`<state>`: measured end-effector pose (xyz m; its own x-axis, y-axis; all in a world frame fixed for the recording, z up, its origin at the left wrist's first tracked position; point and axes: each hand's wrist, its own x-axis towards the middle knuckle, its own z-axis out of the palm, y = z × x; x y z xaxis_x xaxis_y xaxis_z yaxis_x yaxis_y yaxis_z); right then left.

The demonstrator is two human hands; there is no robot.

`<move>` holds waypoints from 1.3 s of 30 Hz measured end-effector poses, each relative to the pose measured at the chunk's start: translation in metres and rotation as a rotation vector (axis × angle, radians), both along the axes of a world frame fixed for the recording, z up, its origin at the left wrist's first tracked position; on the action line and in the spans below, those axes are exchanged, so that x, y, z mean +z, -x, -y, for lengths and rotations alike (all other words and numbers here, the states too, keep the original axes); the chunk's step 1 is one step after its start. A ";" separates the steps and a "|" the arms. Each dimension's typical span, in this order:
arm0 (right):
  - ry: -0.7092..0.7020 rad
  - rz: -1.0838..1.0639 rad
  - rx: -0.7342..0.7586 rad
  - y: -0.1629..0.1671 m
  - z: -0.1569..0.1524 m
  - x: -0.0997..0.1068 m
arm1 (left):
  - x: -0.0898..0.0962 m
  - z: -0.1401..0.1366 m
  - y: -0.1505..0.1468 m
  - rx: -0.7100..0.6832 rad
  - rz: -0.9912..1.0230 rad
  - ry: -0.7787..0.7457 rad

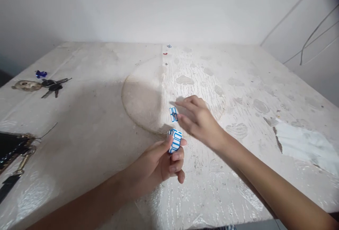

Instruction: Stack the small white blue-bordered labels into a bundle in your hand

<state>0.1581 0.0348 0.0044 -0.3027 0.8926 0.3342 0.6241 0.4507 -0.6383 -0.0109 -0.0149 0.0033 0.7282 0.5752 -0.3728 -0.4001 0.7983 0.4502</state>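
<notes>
Hands first, in the head view: the left hand [162, 164] grips a blue-and-white stack [175, 141] between thumb and fingers; the right hand [202, 122], fingers parted, has its thumb at the edge of a loose piece [173, 114], just beyond the left. Whether that piece lies flat on the desk [92, 124] cannot be told. Handling single pieces seems the step in hand; the next move likely calls for a light fingertip touch.
</notes>
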 end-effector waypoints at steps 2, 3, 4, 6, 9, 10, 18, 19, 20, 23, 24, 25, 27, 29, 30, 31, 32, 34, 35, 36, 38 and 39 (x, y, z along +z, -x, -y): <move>-0.042 0.182 -0.025 0.006 -0.006 -0.009 | 0.002 -0.001 0.000 0.015 -0.011 0.000; -0.044 0.235 -0.039 0.009 -0.008 -0.012 | 0.003 -0.002 0.000 0.020 -0.017 -0.004; -0.037 0.259 -0.055 0.011 -0.009 -0.015 | 0.004 -0.003 0.001 0.019 -0.022 -0.008; -0.009 0.208 -0.076 0.015 -0.010 -0.016 | 0.006 -0.004 0.001 0.015 -0.025 -0.012; 0.031 0.059 -0.091 0.014 -0.011 -0.016 | 0.006 -0.005 0.002 0.007 -0.025 -0.021; 0.043 0.019 -0.087 0.013 -0.012 -0.015 | 0.006 -0.005 0.002 0.011 -0.027 -0.021; 0.347 -0.705 -0.013 -0.006 -0.002 0.008 | 0.007 -0.007 0.002 0.051 -0.022 0.050; 0.423 -0.810 0.024 -0.007 0.001 0.010 | 0.008 -0.007 0.002 0.050 -0.022 0.057; 0.492 -0.875 0.063 -0.007 0.004 0.012 | 0.008 -0.007 0.001 0.050 -0.026 0.063; 0.657 -0.994 0.159 -0.006 0.011 0.012 | 0.009 -0.007 0.001 0.060 -0.054 0.065; 0.709 -1.031 0.176 -0.005 0.012 0.011 | 0.009 -0.007 0.000 0.061 -0.061 0.065; 0.767 -1.073 0.189 -0.005 0.013 0.011 | 0.009 -0.007 0.000 0.058 -0.062 0.064; 0.896 -1.181 0.208 -0.006 0.013 0.012 | 0.009 -0.007 0.000 0.038 -0.048 0.071; 1.016 -1.291 0.218 -0.008 0.012 0.013 | 0.009 -0.007 0.000 0.025 -0.036 0.085; 1.058 -1.335 0.225 -0.009 0.011 0.014 | 0.009 -0.007 0.000 0.024 -0.038 0.091; 1.086 -1.370 0.235 -0.010 0.011 0.014 | 0.009 -0.007 0.000 0.028 -0.041 0.094; 1.102 -1.396 0.248 -0.011 0.010 0.014 | 0.009 -0.006 0.000 0.032 -0.047 0.097; 1.109 -1.422 0.276 -0.011 0.009 0.014 | 0.009 -0.006 0.000 0.031 -0.048 0.095; 1.108 -1.428 0.288 -0.011 0.009 0.014 | 0.009 -0.006 0.000 0.028 -0.044 0.094; 1.109 -1.428 0.296 -0.011 0.009 0.014 | 0.009 -0.006 0.000 0.025 -0.037 0.093; 1.109 -1.416 0.296 -0.010 0.009 0.013 | 0.008 -0.006 0.000 0.020 -0.022 0.095; 1.102 -1.403 0.289 -0.010 0.010 0.013 | 0.008 -0.006 0.000 0.020 -0.019 0.096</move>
